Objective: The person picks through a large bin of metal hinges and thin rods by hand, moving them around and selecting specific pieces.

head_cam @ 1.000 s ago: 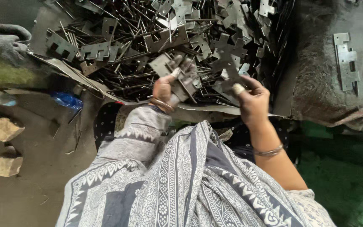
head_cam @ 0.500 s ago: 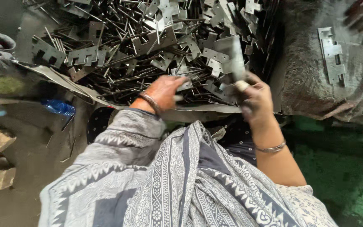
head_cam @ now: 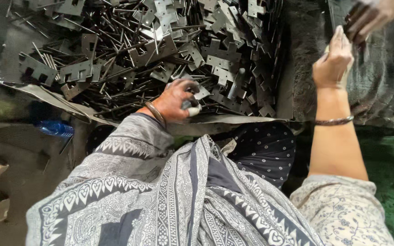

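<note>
On the metal pile (head_cam: 160,59), left hand (head_cam: 176,100) fingers curled around small piece (head_cam: 193,108), right hand (head_cam: 334,61) open.

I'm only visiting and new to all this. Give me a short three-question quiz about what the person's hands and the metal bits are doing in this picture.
1. True or false: the left hand rests at the near edge of the pile of flat metal plates and rods.
2. Where is the right hand?
A. buried in the pile
B. raised to the right of the pile, over the dark cloth
C. on the blue bottle
3. Fill in: each wrist wears a ____.

Key
1. True; its fingers curl over small pieces there.
2. B; another person's hand is just above it.
3. Bangle: left bangle, right bangle.
</note>
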